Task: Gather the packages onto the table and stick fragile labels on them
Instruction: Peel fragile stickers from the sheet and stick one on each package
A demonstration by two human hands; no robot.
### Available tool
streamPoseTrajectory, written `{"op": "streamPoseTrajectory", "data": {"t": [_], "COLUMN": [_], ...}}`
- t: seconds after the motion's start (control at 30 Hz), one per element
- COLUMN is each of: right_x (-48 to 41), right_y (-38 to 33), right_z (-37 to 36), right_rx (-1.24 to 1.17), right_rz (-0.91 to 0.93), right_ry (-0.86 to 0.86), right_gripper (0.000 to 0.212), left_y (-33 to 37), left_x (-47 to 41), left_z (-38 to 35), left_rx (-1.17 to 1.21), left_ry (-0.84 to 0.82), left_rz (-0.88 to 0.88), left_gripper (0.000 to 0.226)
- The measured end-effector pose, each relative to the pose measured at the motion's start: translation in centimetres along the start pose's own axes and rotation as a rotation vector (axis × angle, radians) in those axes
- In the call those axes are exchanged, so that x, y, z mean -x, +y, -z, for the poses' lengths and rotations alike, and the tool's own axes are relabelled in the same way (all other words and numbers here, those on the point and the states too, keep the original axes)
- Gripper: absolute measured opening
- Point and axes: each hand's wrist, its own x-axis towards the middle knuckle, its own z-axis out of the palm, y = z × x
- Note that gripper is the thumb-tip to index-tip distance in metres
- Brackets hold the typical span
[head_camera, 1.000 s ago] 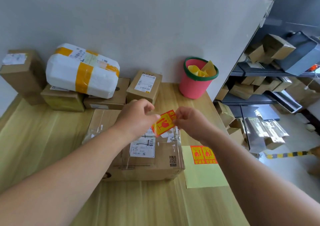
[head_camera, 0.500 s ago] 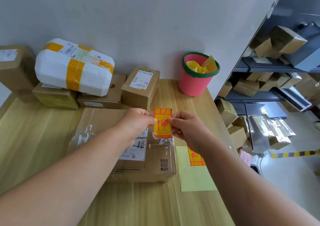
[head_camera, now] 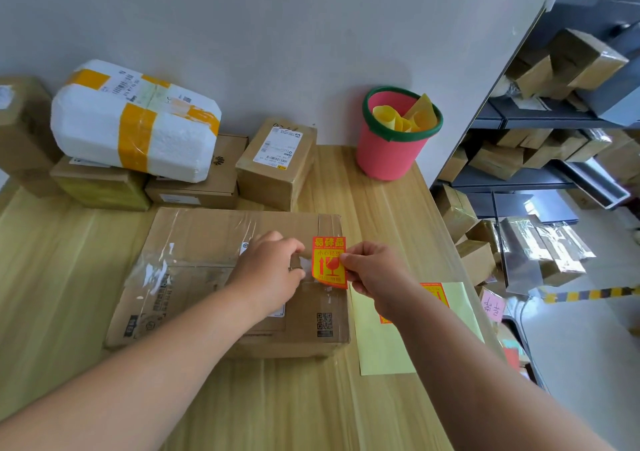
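A large flat cardboard box (head_camera: pixel 207 239) lies on the wooden table (head_camera: pixel 294 398) in front of me. My right hand (head_camera: pixel 375 274) pinches the right edge of a red and yellow fragile label (head_camera: pixel 329 263), held upright over the box's right end. My left hand (head_camera: pixel 272 272) rests on the box top just left of the label, fingers loosely curled, with a small gap to the label. A pale yellow backing sheet (head_camera: pixel 381 346) with more labels (head_camera: pixel 437 293) lies right of the box, partly under my right arm.
Against the wall stand a white foam parcel (head_camera: pixel 135 121) with yellow tape on two brown boxes (head_camera: pixel 100 187), a small labelled box (head_camera: pixel 277 163) and a pink bucket (head_camera: pixel 391 149) of yellow paper. A dark shelf (head_camera: pixel 519 173) with several parcels is past the table's right edge.
The label has turned from tilted to upright and come down over the box's right end. My left hand has let go of it and settled on the box top.
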Motion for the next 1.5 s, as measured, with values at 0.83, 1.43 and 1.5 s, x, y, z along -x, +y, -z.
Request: {"op": "streamPoseTrajectory", "data": {"t": [0.83,1.43,1.5], "right_x": [-0.7,-0.7,-0.9], "right_y": [0.9,3.0,3.5], "right_z": [-1.4,-0.7,-0.7], "right_rx": [0.410,0.429,0.481], "right_rz": [0.228,0.593,0.564], "right_ry": [0.204,0.206,0.142], "right_gripper": [0.010,0.014,0.024], "left_y": [-0.9,1.1,1.4], "left_x": [-0.2,0.0,-0.2], "left_z": [-0.7,-0.7,-1.2], "left_rx": [-0.032,-0.058,-0.160], "left_ry": [-0.002,0.158,0.082], "left_rz": [-0.055,-0.277,-0.324], "left_gripper": [0.043,0.032,0.039]}}
